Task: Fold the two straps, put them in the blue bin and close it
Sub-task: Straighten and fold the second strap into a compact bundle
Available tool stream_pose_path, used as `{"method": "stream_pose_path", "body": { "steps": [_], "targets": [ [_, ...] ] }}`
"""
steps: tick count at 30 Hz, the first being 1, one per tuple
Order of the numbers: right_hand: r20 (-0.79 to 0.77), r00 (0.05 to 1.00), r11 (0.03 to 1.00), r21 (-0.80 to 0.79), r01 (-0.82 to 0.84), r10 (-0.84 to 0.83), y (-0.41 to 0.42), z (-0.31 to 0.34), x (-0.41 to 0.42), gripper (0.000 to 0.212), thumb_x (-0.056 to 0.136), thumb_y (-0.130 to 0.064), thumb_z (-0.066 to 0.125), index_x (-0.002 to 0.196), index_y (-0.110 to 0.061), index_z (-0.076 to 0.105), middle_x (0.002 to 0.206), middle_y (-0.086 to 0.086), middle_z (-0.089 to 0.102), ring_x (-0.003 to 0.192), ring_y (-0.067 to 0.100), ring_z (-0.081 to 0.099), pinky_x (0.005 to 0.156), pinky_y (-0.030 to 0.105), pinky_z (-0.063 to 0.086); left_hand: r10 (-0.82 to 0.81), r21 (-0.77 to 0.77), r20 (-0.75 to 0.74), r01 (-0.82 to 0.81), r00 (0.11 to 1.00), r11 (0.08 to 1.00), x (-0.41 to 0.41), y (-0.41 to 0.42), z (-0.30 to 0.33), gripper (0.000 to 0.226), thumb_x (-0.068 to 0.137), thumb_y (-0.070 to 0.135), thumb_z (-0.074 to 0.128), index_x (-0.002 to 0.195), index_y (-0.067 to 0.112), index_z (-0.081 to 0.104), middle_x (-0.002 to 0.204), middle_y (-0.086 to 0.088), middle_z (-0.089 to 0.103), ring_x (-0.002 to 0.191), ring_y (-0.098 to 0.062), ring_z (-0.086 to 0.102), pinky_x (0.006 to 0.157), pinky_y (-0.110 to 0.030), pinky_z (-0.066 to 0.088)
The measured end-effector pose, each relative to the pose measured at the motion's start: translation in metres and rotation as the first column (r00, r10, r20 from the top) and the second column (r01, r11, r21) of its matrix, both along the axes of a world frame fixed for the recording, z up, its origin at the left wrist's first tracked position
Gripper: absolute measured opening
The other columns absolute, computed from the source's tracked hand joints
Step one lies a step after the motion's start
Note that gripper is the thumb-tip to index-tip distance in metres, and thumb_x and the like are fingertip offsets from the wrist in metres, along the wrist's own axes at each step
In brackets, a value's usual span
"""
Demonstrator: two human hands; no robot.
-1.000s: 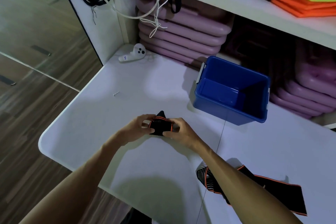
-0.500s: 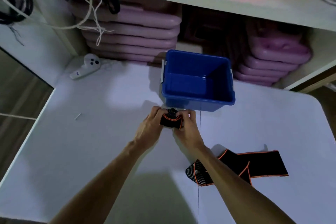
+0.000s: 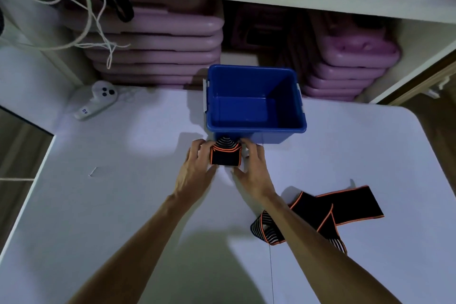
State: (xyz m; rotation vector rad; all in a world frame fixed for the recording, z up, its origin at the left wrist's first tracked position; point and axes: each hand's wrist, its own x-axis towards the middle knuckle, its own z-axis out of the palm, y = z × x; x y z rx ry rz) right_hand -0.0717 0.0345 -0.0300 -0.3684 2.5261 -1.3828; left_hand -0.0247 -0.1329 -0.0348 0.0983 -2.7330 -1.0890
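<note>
A folded black strap with orange edging (image 3: 225, 155) sits between my two hands, just in front of the blue bin's near wall. My left hand (image 3: 197, 168) grips its left side and my right hand (image 3: 254, 170) grips its right side. The blue bin (image 3: 256, 128) stands open and looks empty, with no lid in sight. A second black and orange strap (image 3: 320, 212) lies unfolded and crossed over itself on the white table (image 3: 123, 205) to the right, partly hidden by my right forearm.
A white game controller (image 3: 97, 100) lies at the table's back left. A small screw (image 3: 93, 171) lies on the left part. Stacked purple steps (image 3: 158, 42) fill the shelf behind the bin. White cords (image 3: 98, 20) hang at the left.
Both hands have carried the folded strap away from me, up to the near wall of the bin. The camera view has swung right and now faces the bin.
</note>
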Motion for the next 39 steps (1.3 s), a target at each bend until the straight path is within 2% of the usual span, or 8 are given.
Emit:
{"method": "stream_pose_path", "body": {
  "steps": [7, 14, 21, 24, 30, 33, 35, 39],
  "targets": [
    [0.004, 1.000, 1.000, 0.006, -0.005, 0.005, 0.042, 0.009, 0.016, 0.064, 0.085, -0.018, 0.069, 0.141, -0.026, 0.040, 0.133, -0.003, 0.035, 0.122, 0.014, 0.047, 0.102, 0.028, 0.044, 0.059, -0.170, -0.090, -0.074, 0.994, 0.983, 0.048, 0.032, -0.005, 0.052, 0.081, 0.021, 0.070, 0.127, 0.012, 0.049, 0.132, -0.011, 0.048, 0.119, -0.030, 0.046, 0.098, -0.038, 0.039],
    [-0.059, 0.998, 0.972, 0.234, 0.039, -0.026, 0.132, 0.016, 0.042, 0.030, 0.089, -0.020, 0.064, 0.118, -0.025, 0.061, 0.119, -0.006, 0.054, 0.115, 0.014, 0.046, 0.095, 0.018, 0.034, -0.207, -0.134, -0.013, 0.203, 0.978, 0.970, 0.066, 0.097, -0.006, 0.028, 0.088, 0.031, 0.058, 0.112, 0.018, 0.058, 0.116, -0.001, 0.055, 0.104, -0.021, 0.053, 0.087, -0.037, 0.047],
    [-0.170, 0.962, 0.914, 0.313, 0.258, -0.213, 0.212, 0.013, 0.073, 0.031, 0.086, -0.032, 0.066, 0.116, -0.026, 0.059, 0.114, -0.003, 0.059, 0.107, 0.020, 0.052, 0.094, 0.042, 0.046, -0.364, -0.178, 0.164, 0.390, 0.917, 0.903, 0.069, 0.154, -0.003, 0.050, 0.079, 0.059, 0.056, 0.114, 0.023, 0.059, 0.115, 0.006, 0.052, 0.109, -0.013, 0.042, 0.091, -0.031, 0.040],
    [-0.057, 0.918, 0.858, 0.337, 0.387, -0.392, 0.240, 0.013, 0.098, 0.048, 0.085, -0.044, 0.067, 0.127, -0.027, 0.050, 0.117, -0.003, 0.050, 0.107, 0.020, 0.046, 0.088, 0.038, 0.045, -0.351, -0.221, 0.189, 0.388, 0.917, 0.895, 0.070, 0.168, -0.006, 0.048, 0.078, 0.056, 0.053, 0.109, 0.020, 0.062, 0.113, 0.004, 0.054, 0.108, -0.014, 0.040, 0.089, -0.038, 0.044],
    [0.308, 0.861, 0.866, 0.432, 0.251, -0.404, 0.275, 0.003, 0.125, 0.050, 0.083, -0.053, 0.063, 0.120, -0.021, 0.053, 0.098, 0.001, 0.065, 0.086, 0.012, 0.061, 0.065, 0.023, 0.041, -0.338, -0.341, 0.105, 0.353, 0.935, 0.871, 0.067, 0.205, 0.014, 0.041, 0.077, 0.022, 0.056, 0.117, 0.021, 0.053, 0.125, -0.003, 0.048, 0.113, -0.023, 0.043, 0.097, -0.039, 0.040],
    [0.352, 0.857, 0.898, 0.366, 0.244, -0.376, 0.272, 0.007, 0.126, 0.025, 0.090, -0.044, 0.058, 0.093, -0.019, 0.064, 0.080, -0.007, 0.068, 0.072, 0.005, 0.060, 0.058, 0.017, 0.041, -0.525, -0.477, 0.055, 0.485, 0.849, 0.733, 0.069, 0.228, 0.025, 0.029, 0.081, 0.027, 0.054, 0.109, 0.020, 0.056, 0.109, -0.001, 0.052, 0.097, -0.023, 0.050, 0.081, -0.037, 0.046],
    [0.403, 0.856, 0.929, 0.305, 0.208, -0.324, 0.271, 0.012, 0.125, 0.033, 0.095, -0.036, 0.054, 0.071, -0.016, 0.066, 0.067, -0.006, 0.069, 0.062, 0.006, 0.059, 0.059, 0.020, 0.044, -0.622, -0.530, 0.135, 0.586, 0.771, 0.612, 0.076, 0.242, 0.022, 0.030, 0.081, 0.037, 0.050, 0.104, 0.020, 0.058, 0.102, 0.000, 0.051, 0.090, -0.021, 0.048, 0.074, -0.034, 0.045],
    [0.525, 0.841, 0.971, 0.240, 0.004, -0.133, 0.283, 0.016, 0.121, 0.033, 0.093, -0.027, 0.054, 0.072, -0.008, 0.070, 0.076, 0.007, 0.073, 0.064, 0.016, 0.063, 0.064, 0.025, 0.049, -0.604, -0.514, 0.297, 0.657, 0.740, 0.552, 0.092, 0.251, 0.007, 0.028, 0.075, 0.047, 0.052, 0.088, 0.024, 0.061, 0.091, 0.000, 0.050, 0.084, -0.021, 0.045, 0.067, -0.034, 0.044]
  ]
}}
